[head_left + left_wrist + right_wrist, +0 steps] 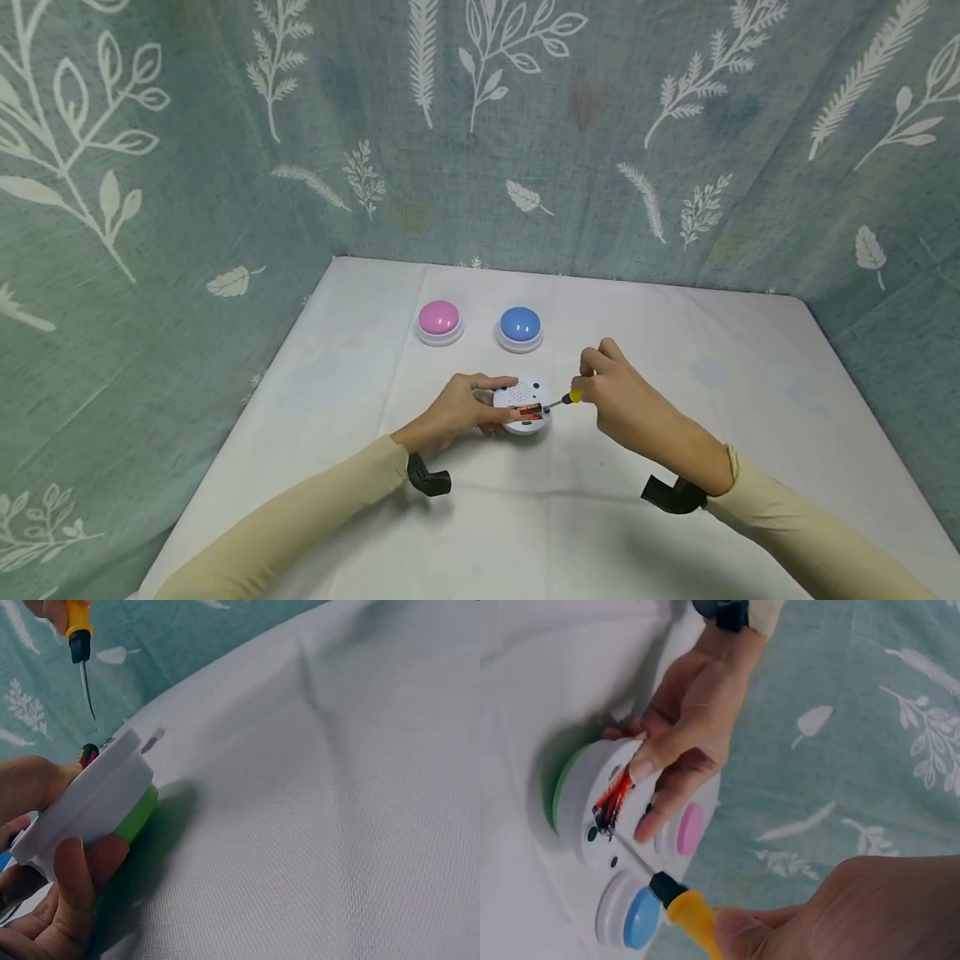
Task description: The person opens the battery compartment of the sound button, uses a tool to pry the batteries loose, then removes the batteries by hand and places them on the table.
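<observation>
Gripping round white plastic button [528, 391] in left hand [459, 405] over white tabletop [495, 542], partly covering orange-black batteries [613, 798]; pinching yellow-black screwdriver [693, 916] in right hand [626, 408]. Can't confirm tip contact. See green underside [138, 815] only in wrist views.

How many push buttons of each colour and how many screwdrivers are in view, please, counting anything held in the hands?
Pink button: 1
Blue button: 1
Green button, held by the left hand: 1
Yellow-handled screwdriver, held by the right hand: 1
Total: 4
</observation>
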`<state>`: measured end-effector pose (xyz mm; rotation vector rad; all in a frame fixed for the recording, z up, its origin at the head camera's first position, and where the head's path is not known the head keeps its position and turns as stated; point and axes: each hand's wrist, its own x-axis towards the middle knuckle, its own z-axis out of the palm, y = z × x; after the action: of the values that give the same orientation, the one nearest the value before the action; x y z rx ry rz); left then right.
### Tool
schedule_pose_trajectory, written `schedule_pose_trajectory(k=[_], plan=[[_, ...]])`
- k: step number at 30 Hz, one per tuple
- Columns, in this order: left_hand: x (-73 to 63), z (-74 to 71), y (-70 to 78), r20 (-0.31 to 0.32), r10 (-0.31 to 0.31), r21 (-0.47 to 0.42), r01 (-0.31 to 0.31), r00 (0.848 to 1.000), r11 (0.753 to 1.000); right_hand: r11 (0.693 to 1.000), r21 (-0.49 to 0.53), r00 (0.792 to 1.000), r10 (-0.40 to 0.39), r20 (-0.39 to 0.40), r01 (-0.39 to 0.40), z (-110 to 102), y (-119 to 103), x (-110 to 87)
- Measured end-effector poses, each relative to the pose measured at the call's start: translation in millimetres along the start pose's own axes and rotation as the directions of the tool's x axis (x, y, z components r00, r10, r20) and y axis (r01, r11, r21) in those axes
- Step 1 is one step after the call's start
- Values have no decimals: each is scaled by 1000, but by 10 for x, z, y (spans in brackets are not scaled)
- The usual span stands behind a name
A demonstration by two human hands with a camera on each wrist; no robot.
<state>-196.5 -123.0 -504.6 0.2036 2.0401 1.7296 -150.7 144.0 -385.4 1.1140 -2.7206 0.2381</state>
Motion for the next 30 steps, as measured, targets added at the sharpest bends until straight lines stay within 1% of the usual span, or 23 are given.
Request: schedule_pose_trajectory(k=[3,6,12,16,22,25,30], plan=[[3,-3,5,1,-4,-24,4,1000,1000,1000,27,1000,-4,-3,4,0,16,-18],[7,0,10,1,-1,-35,1,1000,999,1000,7,1000,-20,-2,20,23,17,-26],[-2,13,4,0,-3,-16,3,1000,1000,1000,-2,1000,-19,17,19,53,-14,-38],[-8,11,-4,5,1,-11,-1,1000,1000,999,-38,999,-6,34,7,88,-38,-27],[-2,-5,8,-9,4,-2,-4,1000,1000,996,-84,1000,-6,19,8,145,-64,-11],[-3,-17,9,-18,-1,-13,0,1000,1000,999,-34,1000,10,0,-10,175,-37,-17],[11,-26,-24,-5,-3,-44,3,1000,999,992,105,997,76,-20,-73,257,121,-56]])
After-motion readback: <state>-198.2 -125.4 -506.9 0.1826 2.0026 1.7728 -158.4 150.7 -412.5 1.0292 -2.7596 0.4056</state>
